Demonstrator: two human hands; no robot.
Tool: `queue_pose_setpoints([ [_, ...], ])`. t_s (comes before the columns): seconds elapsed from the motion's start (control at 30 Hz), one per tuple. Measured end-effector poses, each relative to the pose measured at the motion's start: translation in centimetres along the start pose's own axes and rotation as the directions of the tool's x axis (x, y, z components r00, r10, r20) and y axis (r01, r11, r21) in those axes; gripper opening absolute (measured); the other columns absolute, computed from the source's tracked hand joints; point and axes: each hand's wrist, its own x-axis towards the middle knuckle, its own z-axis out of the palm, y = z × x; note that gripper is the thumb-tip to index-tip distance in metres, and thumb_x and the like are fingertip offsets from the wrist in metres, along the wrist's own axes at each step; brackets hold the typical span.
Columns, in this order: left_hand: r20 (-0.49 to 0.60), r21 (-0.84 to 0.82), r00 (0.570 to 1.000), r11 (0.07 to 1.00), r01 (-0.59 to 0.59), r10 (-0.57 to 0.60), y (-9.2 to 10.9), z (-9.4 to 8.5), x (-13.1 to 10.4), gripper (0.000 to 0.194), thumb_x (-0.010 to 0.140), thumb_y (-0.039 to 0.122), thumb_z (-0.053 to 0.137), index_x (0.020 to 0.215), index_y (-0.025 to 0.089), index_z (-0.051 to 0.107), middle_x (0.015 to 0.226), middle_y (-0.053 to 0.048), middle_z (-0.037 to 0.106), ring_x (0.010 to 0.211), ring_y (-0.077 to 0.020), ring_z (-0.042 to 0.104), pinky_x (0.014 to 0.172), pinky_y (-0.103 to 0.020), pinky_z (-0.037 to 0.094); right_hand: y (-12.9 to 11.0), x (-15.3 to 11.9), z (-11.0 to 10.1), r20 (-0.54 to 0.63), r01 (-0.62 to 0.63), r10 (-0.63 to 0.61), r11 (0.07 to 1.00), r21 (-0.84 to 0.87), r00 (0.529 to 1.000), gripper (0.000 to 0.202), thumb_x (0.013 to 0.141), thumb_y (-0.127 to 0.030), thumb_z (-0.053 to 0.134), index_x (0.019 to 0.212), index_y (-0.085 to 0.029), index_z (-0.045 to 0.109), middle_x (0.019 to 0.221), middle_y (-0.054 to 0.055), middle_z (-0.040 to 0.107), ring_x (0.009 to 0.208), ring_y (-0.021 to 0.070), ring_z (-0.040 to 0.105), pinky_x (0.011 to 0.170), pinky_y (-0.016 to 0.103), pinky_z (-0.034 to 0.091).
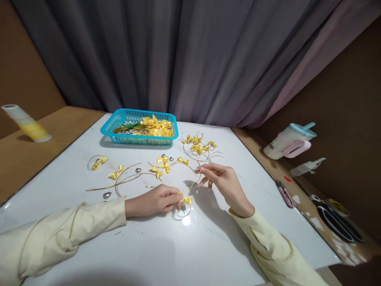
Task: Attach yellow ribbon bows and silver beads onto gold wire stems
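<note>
My left hand [160, 198] is closed in a pinch on a yellow ribbon bow [187, 200], low over the white tabletop. A thin gold wire loop [189, 212] hangs under that bow. To its right, my right hand [224, 184] pinches a thin gold wire [193, 185] between thumb and fingertips, the other fingers loosely curled. Whether this wire joins the held bow is too fine to tell. Just beyond the hands lie loose bows [157, 172], curved gold wires [119, 180] and silver beads [138, 170]. Finished-looking bows with wire loops [198, 148] are heaped farther back.
A blue basket [138, 140] of bows and silver beads stands at the back. Left is a spool of yellow thread [32, 129]. Along the right edge are a lidded cup [281, 143], a small clear bottle [306, 167], pink-handled snips [285, 194] and black-handled scissors [335, 220].
</note>
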Motion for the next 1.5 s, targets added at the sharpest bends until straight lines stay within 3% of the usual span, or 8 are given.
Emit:
queue_pose_setpoints([
  [0.17, -0.026, 0.04, 1.0, 0.999, -0.003, 0.004, 0.2, 0.1, 0.0, 0.036, 0.089, 0.044, 0.04, 0.075, 0.015, 0.054, 0.046, 0.01, 0.028, 0.044, -0.0083, 0.023, 0.046, -0.023, 0.021, -0.5, 0.1, 0.2, 0.028, -0.115, 0.113, 0.914, 0.389, 0.993, 0.023, 0.075, -0.034, 0.067, 0.087, -0.015, 0.066, 0.101, 0.011, 0.069, 0.048, 0.0089, 0.059, 0.041, 0.02, 0.039],
  [0.3, -0.043, 0.036, 0.999, 0.999, -0.021, 0.023, 0.1, 0.2, 0.0, 0.037, 0.089, 0.045, 0.04, 0.074, 0.014, 0.054, 0.046, 0.01, 0.028, 0.044, -0.0083, 0.023, 0.046, -0.023, 0.02, -0.9, 0.4, -0.5, 0.156, -0.24, 0.183, 0.756, 0.609, 0.971, 0.019, 0.072, -0.022, 0.067, 0.091, -0.018, 0.068, 0.117, 0.008, 0.063, 0.05, 0.0055, 0.051, 0.04, 0.019, 0.038],
  [0.4, -0.068, 0.022, 0.997, 0.999, -0.024, 0.025, -0.1, 0.2, 0.1, 0.037, 0.088, 0.046, 0.04, 0.075, 0.014, 0.055, 0.046, 0.01, 0.026, 0.043, -0.0084, 0.022, 0.045, -0.023, 0.019, -1.0, 0.8, -1.3, 0.174, -0.312, 0.269, 0.646, 0.696, 0.947, 0.014, 0.073, -0.023, 0.064, 0.085, -0.019, 0.067, 0.121, 0.007, 0.06, 0.044, 0.0027, 0.039, 0.035, 0.018, 0.034],
  [0.53, -0.143, 0.018, 0.989, 0.999, -0.026, 0.029, -0.5, 0.1, 0.3, 0.038, 0.088, 0.047, 0.041, 0.079, 0.013, 0.056, 0.046, 0.01, 0.026, 0.043, -0.0083, 0.021, 0.044, -0.023, 0.018, -0.8, 1.2, -2.0, 0.113, -0.282, 0.293, 0.641, 0.714, 0.95, 0.011, 0.073, -0.028, 0.067, 0.079, -0.02, 0.063, 0.104, 0.004, 0.065, 0.043, 0.0027, 0.033, 0.034, 0.016, 0.034],
  [0.8, -0.325, 0.106, 0.946, 0.994, 0.031, 0.005, -0.2, 0.4, 0.3, 0.045, 0.084, 0.048, 0.043, 0.085, 0.009, 0.065, 0.043, 0.01, 0.027, 0.042, -0.0088, 0.025, 0.043, -0.023, 0.018, -0.7, 0.6, -2.6, 0.231, -0.382, 0.307, 0.673, 0.633, 0.923, 0.016, 0.074, -0.029, 0.068, 0.084, -0.016, 0.065, 0.047, -0.007, 0.041, 0.035, 0.0029, 0.025, 0.03, 0.014, 0.025],
  [1.03, -0.373, 0.027, 0.928, 0.999, 0.03, -0.017, -0.1, 0.4, 0.2, 0.041, 0.082, 0.049, 0.048, 0.075, 0.012, 0.063, 0.038, 0.009, 0.032, 0.038, -0.0084, 0.028, 0.043, -0.022, 0.021, -1.3, -1.2, -0.8, 0.266, -0.285, 0.201, 0.899, 0.333, 0.943, 0.022, 0.073, -0.035, 0.07, 0.082, -0.015, 0.07, 0.087, 0.008, 0.069, 0.043, 0.0048, 0.047, 0.036, 0.019, 0.03],
  [1.27, -0.361, -0.012, 0.931, 0.998, -0.059, 0.051, -0.5, 0.2, -0.1, 0.041, 0.086, 0.047, 0.047, 0.06, 0.015, 0.051, 0.037, 0.009, 0.034, 0.037, -0.0071, 0.03, 0.042, -0.021, 0.023, -0.5, -3.3, 3.7, 0.079, -0.049, 0.042, 0.995, 0.089, 0.996, 0.024, 0.079, -0.038, 0.061, 0.079, -0.015, 0.068, 0.069, 0.005, 0.069, 0.043, 0.0089, 0.051, 0.043, 0.022, 0.041],
  [1.5, -0.359, -0.01, 0.931, 0.997, -0.072, 0.063, -0.8, 0.3, -0.1, 0.044, 0.087, 0.047, 0.046, 0.057, 0.015, 0.051, 0.036, 0.007, 0.038, 0.035, -0.0067, 0.033, 0.041, -0.021, 0.026, 0.2, -3.9, 4.8, 0.106, 0.098, -0.091, 0.993, -0.059, 0.99, 0.021, 0.086, -0.033, 0.049, 0.081, -0.017, 0.061, 0.063, 0.003, 0.066, 0.046, 0.0111, 0.056, 0.051, 0.023, 0.047],
])
